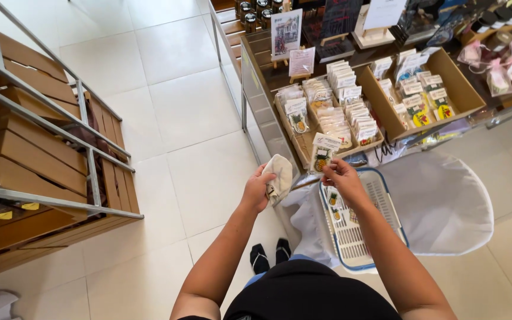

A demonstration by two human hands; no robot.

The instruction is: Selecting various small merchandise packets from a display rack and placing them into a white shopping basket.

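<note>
crumpled cream cloth [279, 176], bunched in the left hand [258, 191]; small clear packet with pineapple picture and white header card [323, 153], held upright by the right hand [341, 176], just beside the cloth.

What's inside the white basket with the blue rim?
The basket holds a few small packets with yellow fruit pictures, lying at its far end. The right hand and forearm cover part of the basket, so anything beneath them is hidden.
</note>
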